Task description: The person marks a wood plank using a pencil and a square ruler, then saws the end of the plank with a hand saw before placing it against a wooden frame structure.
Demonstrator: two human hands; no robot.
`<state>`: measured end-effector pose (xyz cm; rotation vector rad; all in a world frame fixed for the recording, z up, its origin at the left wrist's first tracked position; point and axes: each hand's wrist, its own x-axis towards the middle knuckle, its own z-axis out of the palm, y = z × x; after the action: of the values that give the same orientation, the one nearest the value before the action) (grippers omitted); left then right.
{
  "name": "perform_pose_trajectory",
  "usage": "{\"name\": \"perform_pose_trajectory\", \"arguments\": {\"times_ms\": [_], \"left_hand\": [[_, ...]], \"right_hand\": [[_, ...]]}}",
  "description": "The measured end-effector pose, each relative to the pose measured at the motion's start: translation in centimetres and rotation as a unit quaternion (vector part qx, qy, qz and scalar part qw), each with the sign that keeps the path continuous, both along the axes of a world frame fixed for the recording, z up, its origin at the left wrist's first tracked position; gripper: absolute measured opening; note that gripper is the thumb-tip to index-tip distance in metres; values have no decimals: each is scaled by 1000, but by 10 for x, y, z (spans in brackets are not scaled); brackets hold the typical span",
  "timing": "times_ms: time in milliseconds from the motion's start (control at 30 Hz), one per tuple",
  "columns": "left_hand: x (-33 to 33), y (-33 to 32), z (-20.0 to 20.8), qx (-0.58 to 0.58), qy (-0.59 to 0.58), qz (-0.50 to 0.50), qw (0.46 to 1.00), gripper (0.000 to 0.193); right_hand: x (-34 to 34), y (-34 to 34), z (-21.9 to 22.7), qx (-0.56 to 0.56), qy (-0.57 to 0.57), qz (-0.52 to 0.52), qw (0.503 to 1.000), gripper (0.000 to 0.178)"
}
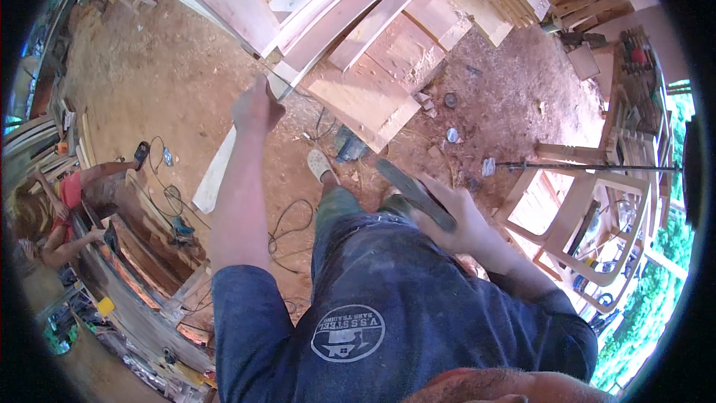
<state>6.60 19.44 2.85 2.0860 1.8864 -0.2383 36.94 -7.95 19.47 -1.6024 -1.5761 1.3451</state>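
My left hand is closed at the near left corner of the wood stack, its fingers wrapped round a long pale flat strip. The strip runs down past my wrist, and its other end shows beyond my fingers by the boards. In front of my right hip, my right hand grips a long, narrow dark grey-green block. It looks flat and is tilted; its exact kind I cannot make out. Pale wooden panels lie stacked ahead of both hands, with shavings on them.
To the left, another person in red shorts works over a long timber piece. A blue power tool and loose cables lie on the dirt floor. Wooden chair frames stand at the right.
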Motion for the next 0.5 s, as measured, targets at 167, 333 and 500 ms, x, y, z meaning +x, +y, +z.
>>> {"name": "perform_pose_trajectory", "arguments": {"times_ms": [167,333,500], "left_hand": [[3,-12,-21,2,-29,-34,999,48],[-29,-40,3,-3,-115,58,992,56],[-56,-67,26,126,-370,55,919,53]], "right_hand": [[-59,108,-58,11,-72,8,997,59],[-58,109,-57,7,-20,22,1000,62],[-19,77,-63,-7,-2,64,998,69]]}}
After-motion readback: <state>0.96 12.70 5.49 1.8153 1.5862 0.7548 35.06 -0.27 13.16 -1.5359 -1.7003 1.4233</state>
